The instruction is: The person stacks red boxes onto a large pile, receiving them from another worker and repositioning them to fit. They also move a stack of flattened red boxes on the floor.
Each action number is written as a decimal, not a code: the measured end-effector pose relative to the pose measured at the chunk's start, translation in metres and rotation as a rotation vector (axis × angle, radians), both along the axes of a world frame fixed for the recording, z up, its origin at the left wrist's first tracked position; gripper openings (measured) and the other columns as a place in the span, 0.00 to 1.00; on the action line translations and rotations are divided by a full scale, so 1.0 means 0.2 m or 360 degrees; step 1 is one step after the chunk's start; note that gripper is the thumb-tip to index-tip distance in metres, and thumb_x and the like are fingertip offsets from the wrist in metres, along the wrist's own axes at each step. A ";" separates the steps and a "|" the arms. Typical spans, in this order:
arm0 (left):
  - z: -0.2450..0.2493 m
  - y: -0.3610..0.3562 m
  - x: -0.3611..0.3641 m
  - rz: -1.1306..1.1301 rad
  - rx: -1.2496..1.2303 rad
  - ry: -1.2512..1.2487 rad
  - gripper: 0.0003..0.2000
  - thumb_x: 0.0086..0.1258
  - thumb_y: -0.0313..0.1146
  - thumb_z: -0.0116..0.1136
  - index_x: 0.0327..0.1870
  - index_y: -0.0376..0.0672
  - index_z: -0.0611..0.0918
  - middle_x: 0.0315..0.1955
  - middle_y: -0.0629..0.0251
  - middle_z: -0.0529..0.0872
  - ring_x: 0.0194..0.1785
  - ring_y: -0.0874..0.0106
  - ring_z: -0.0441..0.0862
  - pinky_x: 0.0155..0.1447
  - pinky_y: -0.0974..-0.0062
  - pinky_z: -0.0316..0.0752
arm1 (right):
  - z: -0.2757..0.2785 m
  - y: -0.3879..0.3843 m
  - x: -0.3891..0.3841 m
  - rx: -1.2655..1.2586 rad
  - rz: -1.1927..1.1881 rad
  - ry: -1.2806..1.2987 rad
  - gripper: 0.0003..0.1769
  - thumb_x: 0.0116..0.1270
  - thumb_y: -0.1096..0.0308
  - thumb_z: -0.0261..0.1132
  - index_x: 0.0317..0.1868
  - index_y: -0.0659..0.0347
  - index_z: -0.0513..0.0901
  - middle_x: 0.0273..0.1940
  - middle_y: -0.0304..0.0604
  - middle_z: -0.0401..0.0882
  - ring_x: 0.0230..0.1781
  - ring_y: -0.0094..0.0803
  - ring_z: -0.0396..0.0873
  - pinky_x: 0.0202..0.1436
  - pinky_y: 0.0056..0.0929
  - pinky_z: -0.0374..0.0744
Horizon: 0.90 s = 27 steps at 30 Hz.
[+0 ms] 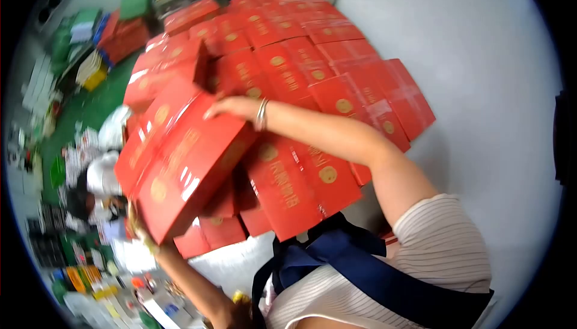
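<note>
One taped red carton (180, 170) with gold print, tilted, held between your hands at left of carton pile (288, 67). Your right hand (230, 108) grips upper edge, fingers bent over it, silver-toned bracelet (262, 114) at wrist. Your left hand (137, 228) holds near left corner; fingers partly hidden, blurred. Pile's red cartons packed close, tape across several. Pale wall (487, 82) right of pile. Green floor (90, 103) far left. Dark-haired person (79, 201) left, beyond carton.
</note>
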<state>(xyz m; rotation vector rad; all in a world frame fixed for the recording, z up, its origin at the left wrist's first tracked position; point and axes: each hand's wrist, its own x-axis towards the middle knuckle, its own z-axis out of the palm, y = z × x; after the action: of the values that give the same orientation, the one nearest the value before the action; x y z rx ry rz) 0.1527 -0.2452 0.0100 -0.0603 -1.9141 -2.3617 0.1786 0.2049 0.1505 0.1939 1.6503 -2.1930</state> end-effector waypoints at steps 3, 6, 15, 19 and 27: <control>0.42 0.31 0.30 0.0135 0.0047 0.0045 0.24 0.79 0.43 0.43 0.70 0.40 0.70 0.68 0.57 0.72 0.69 0.59 0.71 0.72 0.55 0.67 | 0.11 0.05 0.18 0.0105 -0.0291 0.0191 0.47 0.52 0.54 0.76 0.68 0.69 0.68 0.54 0.48 0.81 0.53 0.31 0.79 0.56 0.26 0.74; 0.74 0.76 0.40 0.0047 0.0929 -0.0473 0.26 0.76 0.49 0.48 0.69 0.43 0.71 0.68 0.58 0.73 0.70 0.61 0.69 0.73 0.56 0.64 | 0.41 0.34 0.46 0.0252 -0.0324 0.0522 0.55 0.49 0.54 0.79 0.71 0.73 0.61 0.62 0.56 0.73 0.61 0.38 0.74 0.64 0.32 0.72; 0.94 2.54 0.39 -0.0940 0.1325 -0.0419 0.20 0.71 0.49 0.55 0.57 0.48 0.81 0.59 0.63 0.81 0.61 0.63 0.78 0.65 0.56 0.72 | 1.15 2.28 0.33 0.1008 -0.0160 0.1222 0.24 0.77 0.56 0.56 0.64 0.63 0.77 0.62 0.40 0.79 0.61 0.26 0.76 0.66 0.28 0.73; 0.88 3.48 0.44 -0.0759 0.1281 -0.0272 0.26 0.69 0.48 0.58 0.64 0.44 0.73 0.58 0.61 0.79 0.60 0.62 0.76 0.64 0.56 0.73 | 0.87 3.15 0.27 0.0140 -0.0887 0.0370 0.30 0.60 0.50 0.67 0.52 0.68 0.84 0.46 0.52 0.86 0.41 0.35 0.86 0.50 0.30 0.82; 0.45 4.18 0.72 -0.0878 0.0404 -0.0674 0.31 0.66 0.62 0.59 0.57 0.45 0.75 0.50 0.61 0.79 0.51 0.62 0.78 0.49 0.58 0.76 | 0.40 3.63 -0.13 0.1151 -0.1324 0.0570 0.26 0.62 0.51 0.66 0.45 0.69 0.84 0.41 0.48 0.86 0.35 0.35 0.84 0.39 0.36 0.82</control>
<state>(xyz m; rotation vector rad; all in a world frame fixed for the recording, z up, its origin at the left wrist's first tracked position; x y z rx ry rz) 0.2977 0.5913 0.1007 -0.0825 -1.9291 -3.1902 0.1522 0.9317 0.2311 0.8538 2.9271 -2.0694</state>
